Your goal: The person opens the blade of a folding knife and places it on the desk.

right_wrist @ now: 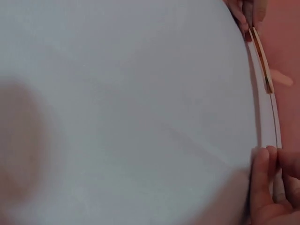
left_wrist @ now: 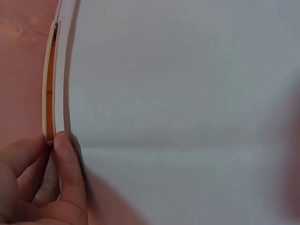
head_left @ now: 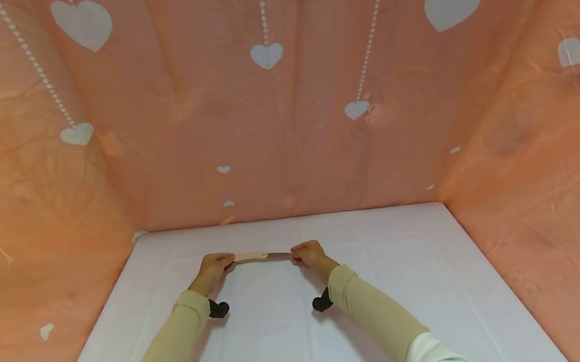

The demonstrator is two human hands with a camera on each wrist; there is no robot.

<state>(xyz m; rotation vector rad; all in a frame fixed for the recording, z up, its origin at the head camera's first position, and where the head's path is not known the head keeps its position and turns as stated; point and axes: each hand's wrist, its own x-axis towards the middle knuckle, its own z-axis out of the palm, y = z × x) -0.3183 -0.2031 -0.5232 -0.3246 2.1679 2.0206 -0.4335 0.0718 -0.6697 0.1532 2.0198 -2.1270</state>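
A folding knife (head_left: 250,257) spans the gap between the two hands, opened out, with a pale slotted handle on the left and a thin blade (head_left: 279,255) on the right. My left hand (head_left: 215,270) pinches the handle's end between thumb and fingers. The blade's far end is pinched by my right hand (head_left: 310,255), whose fingers hide the tip. In the left wrist view the handle (left_wrist: 45,93) stands edge-on, its long slot showing orange inside. From the right wrist, the blade (right_wrist: 276,119) appears as a narrow line running down to the right fingertips.
A white-covered table (head_left: 266,351) lies under both hands. Orange sheeting (head_left: 286,145) with white hearts rises behind it and along both sides. Dark wrist cameras (head_left: 218,309) jut inward below each hand.
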